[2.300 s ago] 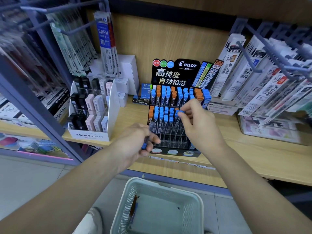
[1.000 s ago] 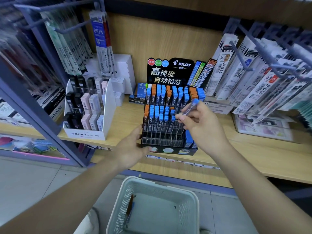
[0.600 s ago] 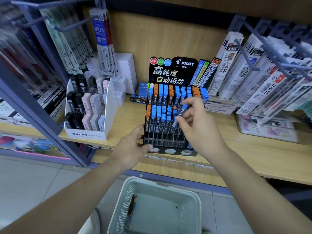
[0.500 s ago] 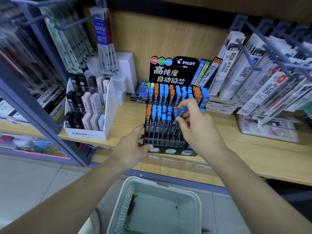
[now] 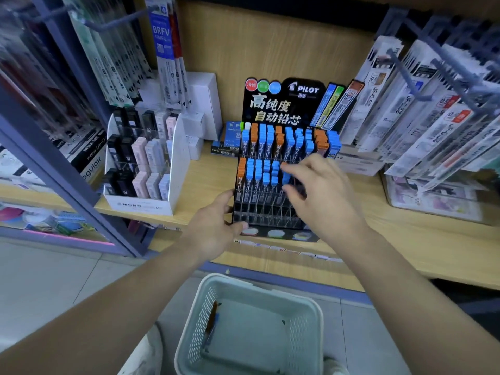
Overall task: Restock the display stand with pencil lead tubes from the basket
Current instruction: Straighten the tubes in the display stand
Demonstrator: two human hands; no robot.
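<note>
A pale basket (image 5: 257, 283) is sitting on the floor (image 5: 54, 280) at the bottom of the view. Two tubes (image 5: 212, 322) are lying in it against its left wall, one brownish and one blue. Above it, both bare forearms are reaching up to the wooden shelf (image 5: 405, 239).

The left hand (image 5: 213, 226) is gripping the front left corner of the stand (image 5: 267, 212). Its thumb (image 5: 239, 226) is pressing on the front edge and its fingers are lying up the left side. The right hand (image 5: 324, 196) is hovering over the right half of the stand's middle row. Its fingers (image 5: 300, 171) are spread and loosely bent, pinching nothing that is showing. The hand is blurred, and I cannot tell whether the forefinger is touching the blue cap under it.

The stand is standing at the shelf's front edge, and its nearest rows are showing bare clear slots. In the middle row, blue caps (image 5: 259, 171) are standing close together, with an orange cap (image 5: 240, 169) at the far left. In the back row, blue and orange caps are filling the slots from side to side. A black card (image 5: 284, 101) marked PILOT is rising behind them.

To the left of the stand, a white box (image 5: 173, 169) marked MONO is holding black, pink and pale items in tiers. Farther back, long packs (image 5: 433, 117) are hanging on hooks at the right, and more are hanging at the upper left.
</note>
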